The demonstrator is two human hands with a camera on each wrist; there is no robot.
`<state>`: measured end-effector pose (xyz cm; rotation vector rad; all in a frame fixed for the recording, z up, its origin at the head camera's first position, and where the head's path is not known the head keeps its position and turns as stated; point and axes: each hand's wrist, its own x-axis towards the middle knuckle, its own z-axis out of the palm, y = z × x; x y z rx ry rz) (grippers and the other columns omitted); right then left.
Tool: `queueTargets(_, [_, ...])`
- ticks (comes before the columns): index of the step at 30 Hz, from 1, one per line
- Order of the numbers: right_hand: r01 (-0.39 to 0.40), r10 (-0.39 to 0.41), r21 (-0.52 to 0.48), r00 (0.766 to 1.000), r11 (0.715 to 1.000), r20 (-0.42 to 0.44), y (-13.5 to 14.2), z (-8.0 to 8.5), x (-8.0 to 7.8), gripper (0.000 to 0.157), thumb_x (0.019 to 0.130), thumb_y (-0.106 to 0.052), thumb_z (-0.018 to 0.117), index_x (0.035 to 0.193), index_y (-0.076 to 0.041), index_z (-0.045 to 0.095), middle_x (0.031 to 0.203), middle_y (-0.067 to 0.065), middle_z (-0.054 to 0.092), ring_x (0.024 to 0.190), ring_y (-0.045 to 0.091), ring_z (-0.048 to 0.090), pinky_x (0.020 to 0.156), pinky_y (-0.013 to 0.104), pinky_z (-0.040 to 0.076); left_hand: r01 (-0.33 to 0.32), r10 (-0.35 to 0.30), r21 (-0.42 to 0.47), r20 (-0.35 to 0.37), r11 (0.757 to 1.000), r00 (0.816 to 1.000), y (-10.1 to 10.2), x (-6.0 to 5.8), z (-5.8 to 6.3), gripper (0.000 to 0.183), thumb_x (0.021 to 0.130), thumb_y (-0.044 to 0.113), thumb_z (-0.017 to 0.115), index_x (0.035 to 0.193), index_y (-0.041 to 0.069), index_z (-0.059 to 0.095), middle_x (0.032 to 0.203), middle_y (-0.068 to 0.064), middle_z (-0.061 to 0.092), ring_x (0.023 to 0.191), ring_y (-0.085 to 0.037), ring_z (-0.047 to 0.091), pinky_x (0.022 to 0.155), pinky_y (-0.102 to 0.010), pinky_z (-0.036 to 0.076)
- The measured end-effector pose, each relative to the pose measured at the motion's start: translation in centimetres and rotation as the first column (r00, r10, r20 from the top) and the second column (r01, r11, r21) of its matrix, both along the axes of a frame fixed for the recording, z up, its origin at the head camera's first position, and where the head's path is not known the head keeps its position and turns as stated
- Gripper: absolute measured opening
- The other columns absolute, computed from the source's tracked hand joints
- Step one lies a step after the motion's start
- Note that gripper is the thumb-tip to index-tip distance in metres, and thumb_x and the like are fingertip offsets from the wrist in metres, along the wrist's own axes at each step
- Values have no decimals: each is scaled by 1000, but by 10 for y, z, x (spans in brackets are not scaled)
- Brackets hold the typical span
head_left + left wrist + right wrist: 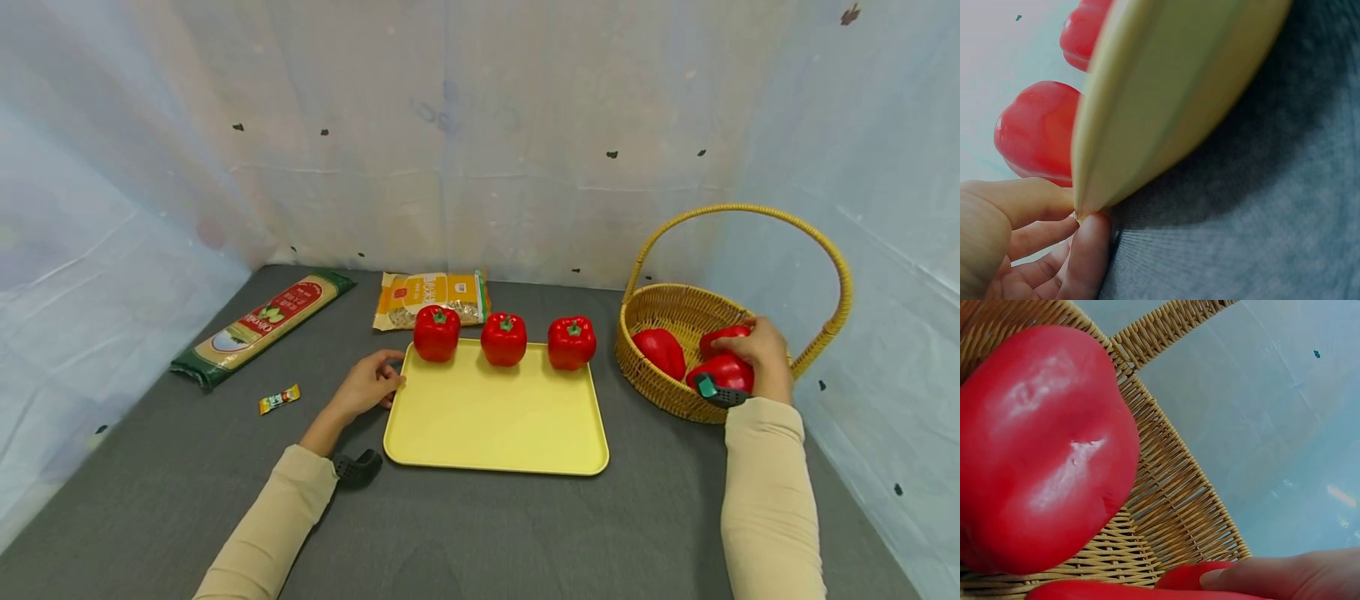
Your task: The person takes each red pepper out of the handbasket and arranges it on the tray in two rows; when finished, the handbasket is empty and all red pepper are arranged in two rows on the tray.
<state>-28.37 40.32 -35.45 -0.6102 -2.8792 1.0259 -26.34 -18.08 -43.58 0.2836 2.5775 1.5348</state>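
My left hand (pixel 369 385) pinches the left edge of a yellow tray (pixel 495 417) between thumb and fingers; the left wrist view shows the tray's rim (pixel 1094 144) in that pinch. Along the tray's far edge stand three red bell peppers, a left one (pixel 436 335), a middle one (pixel 503 342) and a right one (pixel 572 345). Inside a wicker basket (pixel 667 297), my right hand (pixel 767 354) grips a red bell pepper (pixel 722 337), its far fingers partly hidden. Close by lie a nearer bell pepper (pixel 726 372) and another at the basket's left (pixel 660 353).
Behind the tray lies a bag of grain (pixel 433 292). A green and red long packet (pixel 262 327) lies at the back left, with a small wrapped candy (pixel 279 399) nearer. The basket's tall handle (pixel 738 208) arches up beside the right-hand wall sheet (pixel 892 275).
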Motion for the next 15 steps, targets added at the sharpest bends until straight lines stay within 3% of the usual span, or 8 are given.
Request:
queueTargets(8, [40, -37, 20, 993, 999, -113, -4, 8, 3, 79, 88, -34, 57, 142, 9, 18, 136, 37, 28, 119, 51, 33, 93, 61, 39, 0, 0, -5, 3, 1000, 1000, 0, 1, 1, 44, 89, 9, 60, 130, -1, 46, 81, -11, 54, 57, -17, 56, 52, -29, 53])
queueTargets(15, [54, -50, 6, 956, 999, -289, -8, 20, 6, 79, 87, -37, 58, 145, 4, 22, 143, 31, 28, 125, 47, 31, 96, 59, 37, 0, 0, 1, 6, 1000, 1000, 0, 0, -1, 44, 90, 9, 60, 131, -1, 46, 82, -11, 54, 58, -17, 56, 52, -29, 53])
